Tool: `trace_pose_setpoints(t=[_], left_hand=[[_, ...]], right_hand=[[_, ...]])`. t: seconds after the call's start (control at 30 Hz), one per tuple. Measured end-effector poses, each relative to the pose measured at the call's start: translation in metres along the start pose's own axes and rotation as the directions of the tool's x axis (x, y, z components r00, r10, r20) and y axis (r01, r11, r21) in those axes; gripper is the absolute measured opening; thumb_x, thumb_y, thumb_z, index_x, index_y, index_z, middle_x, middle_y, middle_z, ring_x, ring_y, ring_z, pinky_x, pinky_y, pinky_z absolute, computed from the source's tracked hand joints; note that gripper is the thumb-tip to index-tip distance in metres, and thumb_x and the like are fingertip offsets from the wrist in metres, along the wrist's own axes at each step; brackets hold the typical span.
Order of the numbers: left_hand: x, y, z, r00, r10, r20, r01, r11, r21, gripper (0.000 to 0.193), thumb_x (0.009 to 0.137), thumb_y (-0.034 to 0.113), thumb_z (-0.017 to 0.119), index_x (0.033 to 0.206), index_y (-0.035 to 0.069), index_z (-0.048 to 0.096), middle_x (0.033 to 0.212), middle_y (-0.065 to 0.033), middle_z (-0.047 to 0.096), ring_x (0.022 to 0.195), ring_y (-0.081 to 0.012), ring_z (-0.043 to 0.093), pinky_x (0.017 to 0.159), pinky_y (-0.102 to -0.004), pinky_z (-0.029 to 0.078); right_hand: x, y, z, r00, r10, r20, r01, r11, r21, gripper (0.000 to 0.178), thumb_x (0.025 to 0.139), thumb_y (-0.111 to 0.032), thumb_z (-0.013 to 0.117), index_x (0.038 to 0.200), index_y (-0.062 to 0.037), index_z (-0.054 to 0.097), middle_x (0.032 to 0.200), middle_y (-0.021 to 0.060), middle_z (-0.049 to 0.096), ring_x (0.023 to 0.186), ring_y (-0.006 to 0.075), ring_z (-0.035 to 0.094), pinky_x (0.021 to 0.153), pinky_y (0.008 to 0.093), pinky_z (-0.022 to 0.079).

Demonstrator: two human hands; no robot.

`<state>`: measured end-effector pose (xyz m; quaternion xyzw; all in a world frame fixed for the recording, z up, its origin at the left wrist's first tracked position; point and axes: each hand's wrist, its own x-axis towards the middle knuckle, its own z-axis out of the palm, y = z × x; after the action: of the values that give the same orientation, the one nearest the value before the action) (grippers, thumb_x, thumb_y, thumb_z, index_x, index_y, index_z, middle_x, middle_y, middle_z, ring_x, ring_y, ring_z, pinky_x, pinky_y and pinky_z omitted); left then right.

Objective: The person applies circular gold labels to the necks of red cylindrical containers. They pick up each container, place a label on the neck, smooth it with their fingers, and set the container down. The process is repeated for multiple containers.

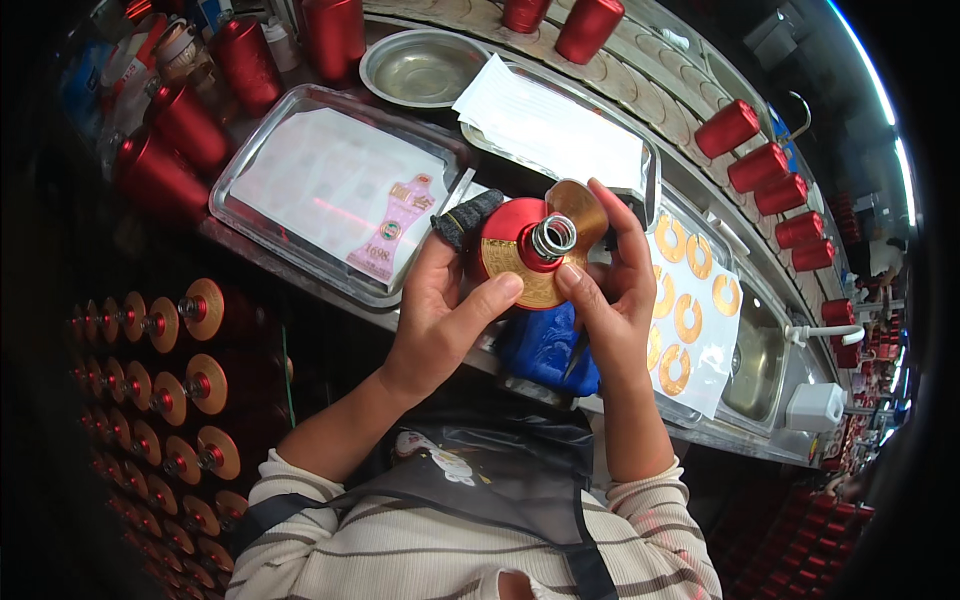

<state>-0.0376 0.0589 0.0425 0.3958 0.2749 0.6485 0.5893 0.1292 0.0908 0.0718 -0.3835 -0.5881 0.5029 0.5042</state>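
Observation:
Between my two hands is a red bottle (513, 217), its silver threaded neck (553, 239) facing up toward me. A gold ring-shaped label (525, 287) lies along part of its shoulder, while one end stands up off the bottle on the right. My left hand (440, 315) grips the bottle's left side, thumb on the gold label; a dark cloth cover (467, 219) wraps one finger. My right hand (622, 305) closes on the right side, thumb near the neck and fingers behind the raised label end. The bottle's lower body is hidden.
A tray (285, 112) with a white sheet and a pink label lies left, near a metal bowl (424, 68). Gold C-shaped labels (688, 318) sit on a sheet beside a sink (757, 375). Red bottles (190, 125) stand around; gold-collared bottles (205, 385) fill the lower left.

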Motion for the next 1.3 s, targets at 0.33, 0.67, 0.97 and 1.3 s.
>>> trace_pose_setpoints(t=[0.33,0.67,0.97,1.3], left_hand=[[-0.001,0.0,-0.001,1.0,-0.008,-0.018,0.009,0.999,0.048,0.058,0.092,0.005,0.065,0.143,-0.001,0.039,0.132,-0.0096,0.053,0.122,-0.015,0.052,0.108,-0.0315,0.04],[0.0,0.001,0.0,1.0,0.008,-0.001,-0.008,1.0,-0.005,0.055,0.092,0.004,0.066,0.141,-0.001,0.041,0.133,-0.0101,0.053,0.122,-0.017,0.054,0.107,-0.0334,0.042],[-0.032,-0.014,-0.009,0.9,0.413,0.142,-0.346,0.477,0.808,0.045,0.094,0.043,0.064,0.116,0.004,0.068,0.139,-0.0215,0.038,0.132,-0.0361,0.038,0.109,-0.0455,0.032],[-0.01,-0.006,-0.019,0.854,0.473,0.215,-0.339,0.194,0.92,0.041,0.097,0.04,0.056,0.11,0.004,0.072,0.136,-0.0224,0.041,0.13,-0.0389,0.039,0.112,-0.0531,0.026]], right_hand=[[-0.001,0.001,0.0,1.0,0.001,0.009,-0.001,1.0,0.029,0.069,0.087,-0.003,0.069,0.148,-0.0023,0.037,0.143,0.0127,0.046,0.109,0.0174,0.064,0.086,0.0259,0.054],[-0.002,0.003,-0.001,1.0,0.004,0.025,-0.006,0.999,0.05,0.07,0.087,-0.003,0.069,0.148,-0.0025,0.037,0.144,0.0127,0.045,0.105,0.0152,0.064,0.081,0.024,0.054],[-0.003,0.007,-0.006,1.0,-0.016,0.027,0.018,0.994,-0.104,0.067,0.087,-0.015,0.072,0.146,-0.0036,0.041,0.141,0.0128,0.048,0.111,0.0158,0.061,0.08,0.0225,0.053],[0.0,0.015,-0.005,0.997,-0.066,0.031,0.068,0.997,-0.039,0.066,0.087,-0.014,0.071,0.146,-0.0029,0.042,0.14,0.013,0.048,0.11,0.0151,0.061,0.076,0.0219,0.053]])
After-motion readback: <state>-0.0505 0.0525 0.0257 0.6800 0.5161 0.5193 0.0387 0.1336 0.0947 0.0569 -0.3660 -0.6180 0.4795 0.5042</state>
